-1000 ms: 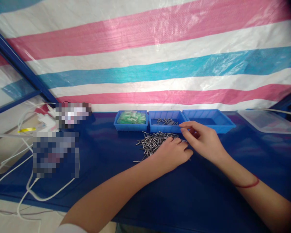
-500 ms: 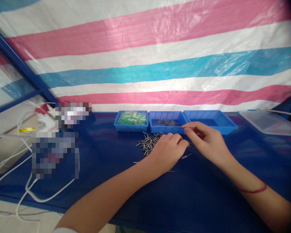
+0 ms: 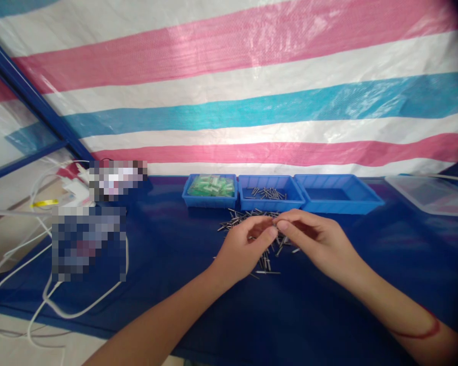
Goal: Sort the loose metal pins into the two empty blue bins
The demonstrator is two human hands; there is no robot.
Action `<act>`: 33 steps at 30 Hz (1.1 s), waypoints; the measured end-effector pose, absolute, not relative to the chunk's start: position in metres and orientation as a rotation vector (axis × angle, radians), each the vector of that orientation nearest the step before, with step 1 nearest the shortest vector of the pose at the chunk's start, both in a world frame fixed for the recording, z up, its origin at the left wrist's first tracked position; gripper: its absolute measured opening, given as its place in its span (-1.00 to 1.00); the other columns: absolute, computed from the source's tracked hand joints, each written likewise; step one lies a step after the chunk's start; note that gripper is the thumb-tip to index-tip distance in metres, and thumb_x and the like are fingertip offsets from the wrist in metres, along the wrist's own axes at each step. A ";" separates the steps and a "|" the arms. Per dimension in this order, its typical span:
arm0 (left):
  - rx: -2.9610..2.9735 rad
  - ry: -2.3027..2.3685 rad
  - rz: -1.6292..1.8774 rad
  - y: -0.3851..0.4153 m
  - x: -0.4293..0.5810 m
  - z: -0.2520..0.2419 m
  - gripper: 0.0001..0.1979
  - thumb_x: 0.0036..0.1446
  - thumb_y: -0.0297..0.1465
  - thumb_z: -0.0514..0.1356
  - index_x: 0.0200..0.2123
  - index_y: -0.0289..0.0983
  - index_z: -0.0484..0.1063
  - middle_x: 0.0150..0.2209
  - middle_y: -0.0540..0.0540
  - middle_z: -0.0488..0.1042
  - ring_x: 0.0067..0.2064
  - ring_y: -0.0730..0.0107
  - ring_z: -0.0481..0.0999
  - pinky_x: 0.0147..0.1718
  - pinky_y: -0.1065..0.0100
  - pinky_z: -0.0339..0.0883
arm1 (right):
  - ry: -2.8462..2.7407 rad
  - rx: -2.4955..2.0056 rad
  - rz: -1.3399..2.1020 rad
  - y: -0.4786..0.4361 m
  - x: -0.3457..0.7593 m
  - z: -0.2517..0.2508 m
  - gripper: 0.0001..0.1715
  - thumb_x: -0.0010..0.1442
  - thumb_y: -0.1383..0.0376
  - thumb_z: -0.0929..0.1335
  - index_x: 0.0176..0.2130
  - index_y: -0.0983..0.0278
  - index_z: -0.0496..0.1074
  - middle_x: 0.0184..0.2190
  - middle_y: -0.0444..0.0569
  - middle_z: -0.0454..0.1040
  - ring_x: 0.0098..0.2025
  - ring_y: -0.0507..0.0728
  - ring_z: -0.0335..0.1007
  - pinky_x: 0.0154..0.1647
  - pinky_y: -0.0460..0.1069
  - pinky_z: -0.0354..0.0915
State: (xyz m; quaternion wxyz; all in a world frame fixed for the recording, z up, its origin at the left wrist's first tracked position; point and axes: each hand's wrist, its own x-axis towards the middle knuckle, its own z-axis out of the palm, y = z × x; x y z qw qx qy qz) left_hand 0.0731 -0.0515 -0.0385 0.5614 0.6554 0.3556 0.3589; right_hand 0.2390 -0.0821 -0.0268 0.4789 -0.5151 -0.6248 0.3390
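My left hand (image 3: pixel 244 249) and my right hand (image 3: pixel 315 236) meet fingertip to fingertip above a loose pile of blind rivets (image 3: pixel 269 262) on the blue table. Each hand has its thumb and fingers pinched together. Whatever lies between the fingertips is too small and too covered to make out. Behind the hands, a blue bin (image 3: pixel 270 205) has several more rivets on its floor. The hands hide part of the pile.
Left of that bin stands a blue bin (image 3: pixel 209 202) with green-and-clear bags; to its right is another blue bin (image 3: pixel 339 206). A clear plastic lid (image 3: pixel 427 195) lies at far right. White cables (image 3: pixel 87 310) loop across the left side. Striped sheeting (image 3: pixel 229 117) hangs behind.
My left hand has turned so its thumb faces me. My right hand has come down and left, away from the bins' front edge, and the fingertips now meet over the pile.
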 end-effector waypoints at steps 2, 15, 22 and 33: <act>1.637 0.824 0.776 -0.052 0.071 -0.036 -0.76 0.21 -0.27 0.13 -0.22 -0.31 0.48 -0.32 -0.07 0.50 -0.31 0.42 0.44 -0.36 0.44 0.32 | -1.517 -1.255 0.790 -0.083 0.239 -0.029 -0.82 0.17 0.15 0.37 -0.29 0.17 0.51 -0.32 -0.06 0.52 -0.29 0.11 0.44 -0.28 -0.02 0.38; 1.617 0.830 0.813 -0.057 0.073 -0.037 -0.80 0.17 -0.30 0.17 -0.27 -0.32 0.47 -0.33 -0.05 0.49 -0.34 0.46 0.41 -0.35 0.46 0.27 | -1.538 -1.267 0.725 -0.085 0.237 -0.034 -0.83 0.16 0.16 0.39 -0.30 0.20 0.50 -0.38 -0.06 0.47 -0.38 0.07 0.37 -0.41 -0.03 0.30; 1.607 0.913 0.896 -0.053 0.067 -0.036 -0.83 0.13 -0.31 0.21 -0.30 -0.31 0.41 -0.36 -0.02 0.43 -0.37 0.49 0.38 -0.38 0.49 0.25 | -1.624 -1.223 0.707 -0.086 0.240 -0.033 -0.82 0.20 0.19 0.36 -0.20 0.16 0.52 -0.29 -0.04 0.49 -0.26 0.11 0.40 -0.35 -0.03 0.30; 1.671 1.026 0.934 -0.043 0.062 -0.032 -0.75 0.19 -0.32 0.13 -0.08 -0.28 0.38 -0.31 -0.01 0.42 -0.44 0.55 0.34 -0.45 0.49 0.24 | -1.119 -1.380 0.783 -0.041 0.237 -0.020 -0.57 0.14 -0.02 0.34 -0.35 0.28 0.53 -0.59 -0.14 0.29 -0.62 -0.02 0.12 -0.68 -0.10 0.02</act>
